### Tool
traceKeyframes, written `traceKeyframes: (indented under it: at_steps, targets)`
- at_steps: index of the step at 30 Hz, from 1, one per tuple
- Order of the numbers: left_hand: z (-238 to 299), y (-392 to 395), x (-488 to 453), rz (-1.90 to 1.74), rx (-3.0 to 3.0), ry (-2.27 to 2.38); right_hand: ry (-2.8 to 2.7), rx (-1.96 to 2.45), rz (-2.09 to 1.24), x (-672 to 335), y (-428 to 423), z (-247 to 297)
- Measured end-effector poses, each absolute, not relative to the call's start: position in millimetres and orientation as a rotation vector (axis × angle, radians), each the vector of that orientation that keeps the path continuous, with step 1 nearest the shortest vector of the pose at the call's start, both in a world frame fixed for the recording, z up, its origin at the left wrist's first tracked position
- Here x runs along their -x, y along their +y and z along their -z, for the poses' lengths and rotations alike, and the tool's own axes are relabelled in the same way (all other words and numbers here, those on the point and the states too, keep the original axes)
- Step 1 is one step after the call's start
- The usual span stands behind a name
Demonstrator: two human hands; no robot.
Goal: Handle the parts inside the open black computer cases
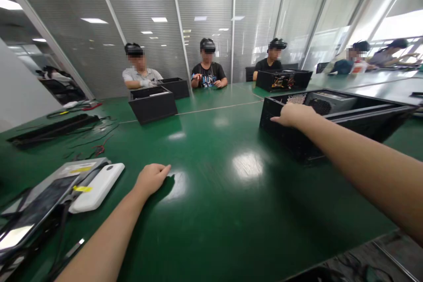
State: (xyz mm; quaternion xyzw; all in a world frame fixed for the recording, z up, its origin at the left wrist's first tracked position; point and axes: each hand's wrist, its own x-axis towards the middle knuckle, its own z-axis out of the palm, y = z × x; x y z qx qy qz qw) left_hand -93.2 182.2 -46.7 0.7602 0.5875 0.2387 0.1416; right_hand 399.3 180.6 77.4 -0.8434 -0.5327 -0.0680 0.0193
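My right hand grips the near left rim of a black computer case on the right of the table, thumb outside and fingers over the edge. The case lies with its open side up. Inside it a grey power supply box with a fan grille shows. My left hand rests low over the green table, fingers curled in and thumb side pointing right, with nothing visible in it. Left of that hand lies a white power bank-like block with a yellow tag.
Cables and a grey flat device lie at the left, with a long black panel behind. Across the table, several people sit by other black cases, one case at centre left and another at the back right.
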Motion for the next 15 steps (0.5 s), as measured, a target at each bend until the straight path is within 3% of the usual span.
traceKeyframes:
  at_steps: [5,8,15]
  targets:
    - [69,200,90,-0.862,-2.158,1.790,-1.432,2.679,0.354,-400,186,-60]
    - [71,205,86,-0.893,-2.068,1.761,-1.604,2.586,0.482,-384,163,-62]
    - [67,218,89,-1.383,-1.294,1.505,-2.205,1.901,0.652,-335,55,-63]
